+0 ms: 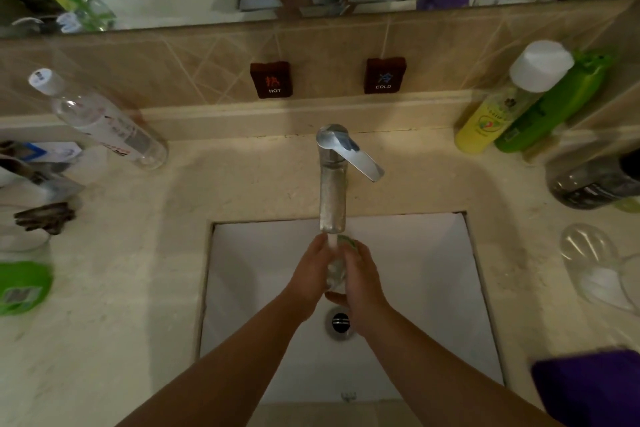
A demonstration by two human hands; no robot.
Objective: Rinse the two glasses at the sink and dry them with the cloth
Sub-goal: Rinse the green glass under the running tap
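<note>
Over the white sink (433, 288), a clear glass (335, 274) sits between my two hands under the running tap (332, 191). My left hand (310, 274) grips the glass from the left. My right hand (360, 281) wraps round it from the right, and something green (346, 240) shows at its fingertips. Water streams onto the glass. A second clear glass (595, 263) lies on its side on the counter at the right. A purple cloth (588, 388) lies at the counter's near right corner.
A clear bottle (104, 121) leans at the back left. Yellow (491, 114) and green (554, 107) bottles stand at the back right, with a dark jar (595, 184) in front. A green-labelled container (20, 284) stands at the left edge. The drain (340, 321) lies below my hands.
</note>
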